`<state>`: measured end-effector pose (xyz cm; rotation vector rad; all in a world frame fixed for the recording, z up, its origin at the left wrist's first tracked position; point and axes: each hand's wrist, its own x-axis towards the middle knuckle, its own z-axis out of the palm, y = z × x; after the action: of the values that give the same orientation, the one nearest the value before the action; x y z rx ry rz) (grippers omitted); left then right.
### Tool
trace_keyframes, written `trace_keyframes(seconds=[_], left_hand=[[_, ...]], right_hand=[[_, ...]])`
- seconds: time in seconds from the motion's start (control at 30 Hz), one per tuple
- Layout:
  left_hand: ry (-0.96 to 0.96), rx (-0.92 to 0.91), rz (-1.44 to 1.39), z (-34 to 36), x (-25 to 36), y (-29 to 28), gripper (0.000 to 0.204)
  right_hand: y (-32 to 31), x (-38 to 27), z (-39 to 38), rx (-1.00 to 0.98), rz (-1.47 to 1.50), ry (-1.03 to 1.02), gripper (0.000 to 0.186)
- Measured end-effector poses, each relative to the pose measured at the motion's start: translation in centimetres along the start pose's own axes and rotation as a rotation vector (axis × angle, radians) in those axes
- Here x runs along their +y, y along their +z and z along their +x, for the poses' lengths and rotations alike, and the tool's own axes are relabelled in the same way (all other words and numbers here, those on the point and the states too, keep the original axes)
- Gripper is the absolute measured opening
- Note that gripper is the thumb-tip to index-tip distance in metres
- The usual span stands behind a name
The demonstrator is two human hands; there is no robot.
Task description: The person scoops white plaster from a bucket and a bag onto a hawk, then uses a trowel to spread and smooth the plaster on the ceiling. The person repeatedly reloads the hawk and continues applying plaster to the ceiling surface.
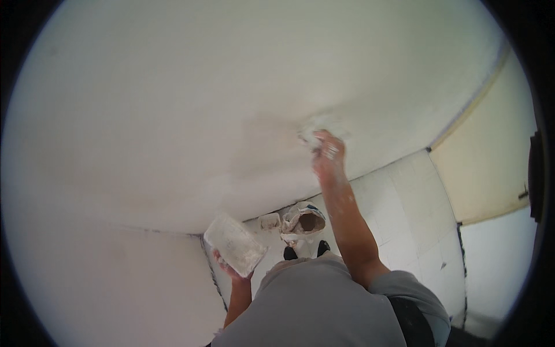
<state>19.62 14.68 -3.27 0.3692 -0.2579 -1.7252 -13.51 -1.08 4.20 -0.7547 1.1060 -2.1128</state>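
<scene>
My right hand [329, 155] is raised to the pale wall [191, 104] in front of me, its fingers closed and smeared with white. A whitish thing, blurred by motion, shows at its fingertips against the wall, and I cannot make out its kind. White smudges run down my right wrist and forearm. Lower on the left, my left hand [225, 266] grips a white rectangular tray [234, 244] from its outer side, fingers around the lower edge. The tray is tilted and coated with whitish residue.
On the floor by the wall's foot stands an open bag [287, 224] with grey-brown stuff inside. A small whitish container [269, 221] sits beside it. My dark shoes [323, 247] are close to the bag. A yellowish panel [483, 150] stands at the right.
</scene>
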Motion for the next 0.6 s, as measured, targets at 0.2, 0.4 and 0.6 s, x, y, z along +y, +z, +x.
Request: trace_keyframes(seconds=[0.2,0.4,0.6], left_hand=[[-0.104,-0.049,-0.051,1.9,-2.5,5.0,0.077],[-0.356,-0.25,-0.257,4.9,-5.5,12.4,0.077],[-0.489,-0.171,-0.26,6.1,-7.7,17.4,0.072]], right_hand=[[-2.6,-13.1,-3.5,-0.427,0.442,0.261,0.041],[-2.8,-15.2,-7.3,-0.225,0.023,0.374,0.051],[-5.2,-14.2,-7.3,-0.552,-0.758,-0.252,0.045]])
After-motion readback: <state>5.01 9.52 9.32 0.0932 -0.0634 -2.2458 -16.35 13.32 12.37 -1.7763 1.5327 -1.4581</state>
